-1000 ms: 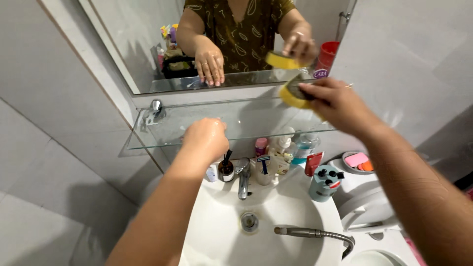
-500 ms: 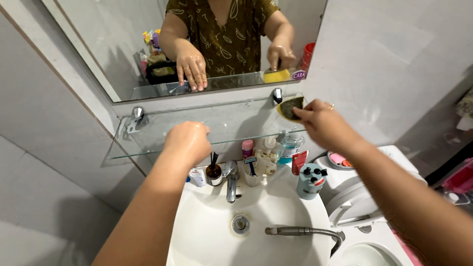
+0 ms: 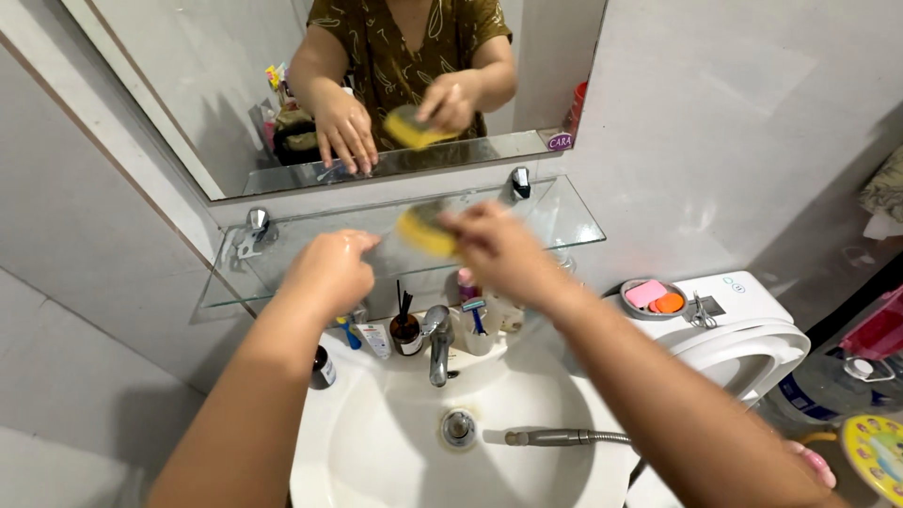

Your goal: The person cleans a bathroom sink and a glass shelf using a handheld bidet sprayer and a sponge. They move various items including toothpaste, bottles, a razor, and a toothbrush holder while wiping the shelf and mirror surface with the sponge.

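While right hand [image 3: 494, 246] grips yellow sponge [image 3: 420, 231], left hand [image 3: 329, 270] curled on glass shelf [image 3: 564, 212].

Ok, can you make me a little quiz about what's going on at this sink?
1. True or false: the right hand holds a yellow sponge.
2. Where does the left hand rest? A) on the tap B) at the glass shelf C) in the sink
3. Fill in: the soap dish sits on the ____ tank.

Key:
1. True; the sponge is blurred over the shelf.
2. B; the tap and sink lie below, untouched.
3. Toilet; the tank is to the right of the sink.
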